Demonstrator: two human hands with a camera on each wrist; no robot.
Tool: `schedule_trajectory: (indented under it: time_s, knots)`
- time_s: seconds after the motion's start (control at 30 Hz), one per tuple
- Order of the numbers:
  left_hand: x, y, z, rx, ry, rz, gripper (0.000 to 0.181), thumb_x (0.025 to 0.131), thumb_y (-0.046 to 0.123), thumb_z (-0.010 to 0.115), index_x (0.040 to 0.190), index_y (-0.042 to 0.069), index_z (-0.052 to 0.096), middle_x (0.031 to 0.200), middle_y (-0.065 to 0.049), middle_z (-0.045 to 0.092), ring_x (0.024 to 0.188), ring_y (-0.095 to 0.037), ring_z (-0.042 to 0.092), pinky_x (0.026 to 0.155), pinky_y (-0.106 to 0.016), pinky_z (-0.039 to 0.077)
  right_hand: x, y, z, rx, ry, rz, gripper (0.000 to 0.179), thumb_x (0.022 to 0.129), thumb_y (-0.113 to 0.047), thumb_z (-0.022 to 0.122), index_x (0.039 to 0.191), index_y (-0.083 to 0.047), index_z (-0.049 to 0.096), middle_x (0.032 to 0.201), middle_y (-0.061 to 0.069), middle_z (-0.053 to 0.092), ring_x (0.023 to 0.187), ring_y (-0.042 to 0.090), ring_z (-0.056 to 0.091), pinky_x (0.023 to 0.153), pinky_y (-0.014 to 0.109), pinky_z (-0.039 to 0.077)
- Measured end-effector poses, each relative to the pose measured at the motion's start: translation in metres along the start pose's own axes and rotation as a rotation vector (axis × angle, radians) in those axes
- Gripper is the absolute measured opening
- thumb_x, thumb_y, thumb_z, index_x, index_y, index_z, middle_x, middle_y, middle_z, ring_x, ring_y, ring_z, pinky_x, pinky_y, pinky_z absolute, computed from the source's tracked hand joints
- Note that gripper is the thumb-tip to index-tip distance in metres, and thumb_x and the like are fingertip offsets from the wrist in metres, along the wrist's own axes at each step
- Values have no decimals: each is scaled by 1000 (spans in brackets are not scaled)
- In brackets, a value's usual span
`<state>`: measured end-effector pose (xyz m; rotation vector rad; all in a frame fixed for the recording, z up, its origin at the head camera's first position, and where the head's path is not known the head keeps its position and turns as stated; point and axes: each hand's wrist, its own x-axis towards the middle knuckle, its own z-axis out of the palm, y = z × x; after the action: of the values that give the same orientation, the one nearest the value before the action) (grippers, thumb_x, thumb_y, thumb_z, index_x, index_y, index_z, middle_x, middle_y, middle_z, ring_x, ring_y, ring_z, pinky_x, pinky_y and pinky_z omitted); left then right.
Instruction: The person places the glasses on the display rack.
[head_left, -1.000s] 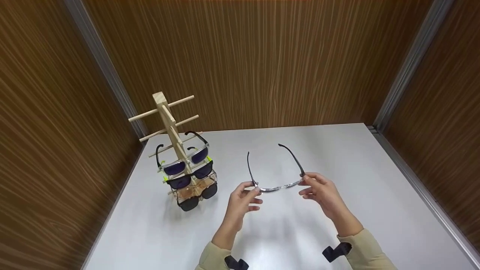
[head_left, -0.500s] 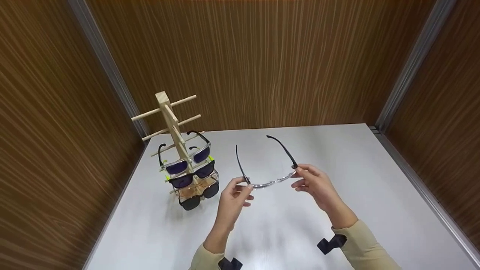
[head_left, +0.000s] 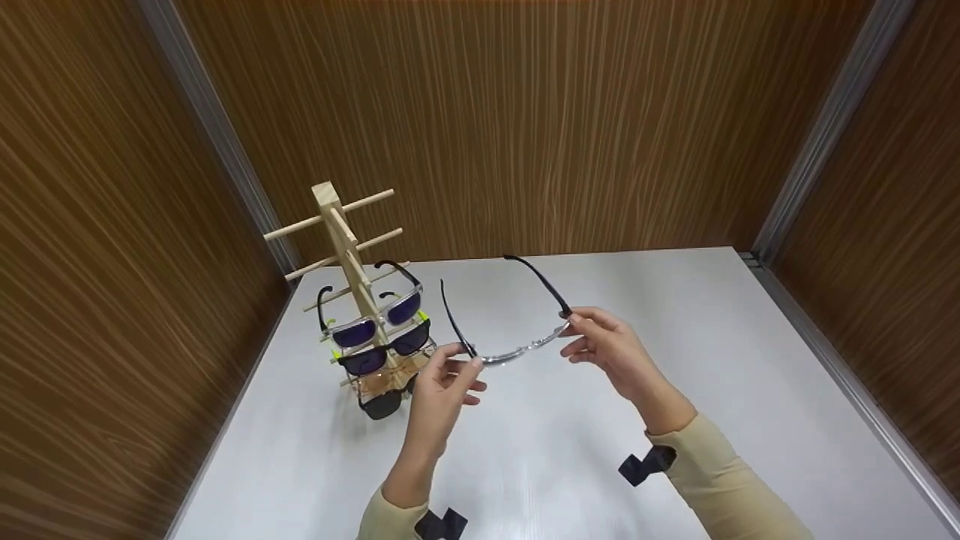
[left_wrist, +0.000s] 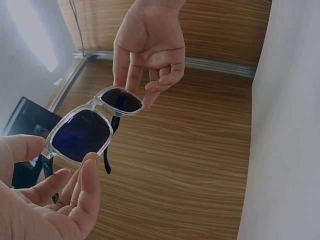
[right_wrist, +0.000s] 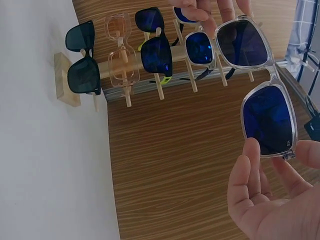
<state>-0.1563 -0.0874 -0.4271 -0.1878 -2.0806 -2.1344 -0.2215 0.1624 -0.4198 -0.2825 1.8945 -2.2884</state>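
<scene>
Both hands hold one pair of sunglasses (head_left: 504, 357) with a clear frame, dark blue lenses and black temples. Its temples are unfolded and point toward the back wall. My left hand (head_left: 439, 394) pinches the left corner of the frame by the hinge between thumb and fingers. At the other hinge, my right hand (head_left: 615, 352) pinches the right corner. In the right wrist view the clear-framed sunglasses (right_wrist: 267, 100) appear with both lenses, the wooden display stand behind them. The left hand overlaps the lowest sunglasses on the stand in the head view.
Left of the hands stands a wooden display stand (head_left: 345, 247) with crossbars. Its lower bars carry several glasses: clear-framed sunglasses (head_left: 354, 333), black sunglasses (head_left: 365, 362) with yellow-green temple tips, an orange-tinted pair and dark sunglasses (head_left: 382, 405). The upper two bars are bare. Wood-patterned walls enclose the white table (head_left: 735, 375).
Both hands have carried the clear-framed sunglasses leftward and slightly away from the body, closer to the display stand. The sunglasses have tilted, right side farther up in view. The grip is unchanged.
</scene>
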Motion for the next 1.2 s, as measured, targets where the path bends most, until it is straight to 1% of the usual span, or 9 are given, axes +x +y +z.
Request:
schedule_trajectory:
  time_s: [0.13, 0.37, 0.53, 0.63, 0.87, 0.97, 1.03, 1.07, 1.2]
  knots:
    - [-1, 8, -8, -14, 16, 2, 36, 90, 20, 63, 116, -2, 52, 89, -11, 60, 75, -28, 64, 63, -37, 54, 7, -6, 9, -12, -32, -8, 23, 92, -24, 60, 107, -7, 61, 94, 12, 63, 72, 21, 64, 72, 33, 53]
    - [-6, 18, -21, -35, 43, 2, 31, 91, 16, 61, 114, -1, 50, 87, -12, 57, 73, -28, 64, 63, -41, 54, 14, -10, 26, -71, -68, -4, 28, 91, -27, 61, 110, -6, 61, 96, 14, 65, 72, 22, 65, 71, 33, 53]
    - [-10, 25, -28, -48, 59, 4, 32, 91, 16, 61, 115, -1, 50, 89, -14, 55, 74, -32, 64, 65, -44, 54, 17, -11, 35, -44, -94, -14, 25, 92, -25, 60, 109, -7, 61, 97, 14, 64, 72, 21, 65, 70, 32, 53]
    - [-12, 29, -31, -49, 75, 9, 31, 91, 16, 62, 115, 0, 51, 90, -14, 56, 75, -35, 63, 65, -42, 54, 19, -13, 41, -31, -113, -29, 25, 92, -24, 60, 109, -6, 61, 97, 14, 64, 72, 21, 65, 70, 32, 53]
    - [-17, 40, -43, -30, 144, 42, 28, 91, 13, 61, 114, 0, 52, 88, -13, 57, 72, -32, 64, 63, -38, 54, 26, -22, 61, -34, -135, -58, 26, 91, -24, 61, 109, -5, 62, 95, 14, 64, 70, 20, 65, 68, 31, 53]
    - [-18, 44, -47, -28, 174, 47, 26, 91, 12, 60, 113, 1, 53, 88, -16, 56, 71, -32, 64, 62, -37, 54, 31, -26, 69, -33, -144, -64, 25, 92, -23, 60, 108, -4, 62, 94, 14, 64, 69, 20, 64, 67, 30, 53]
    - [-19, 47, -49, -28, 188, 51, 24, 92, 12, 59, 113, 3, 53, 89, -19, 56, 71, -32, 64, 62, -39, 53, 32, -29, 73, -37, -151, -63, 25, 92, -23, 60, 109, -4, 62, 95, 15, 64, 69, 20, 64, 67, 30, 53]
    - [-20, 48, -50, -29, 193, 53, 24, 92, 11, 59, 114, 3, 54, 91, -21, 55, 72, -34, 63, 63, -40, 53, 33, -30, 75, -39, -153, -61, 26, 92, -23, 60, 109, -4, 62, 96, 15, 64, 69, 20, 64, 67, 30, 53]
    - [-21, 53, -52, -17, 202, 69, 24, 92, 12, 59, 115, 4, 54, 92, -20, 55, 74, -35, 62, 63, -39, 54, 35, -33, 79, -42, -154, -56, 27, 92, -24, 60, 110, -4, 61, 97, 16, 64, 69, 19, 64, 66, 30, 53]
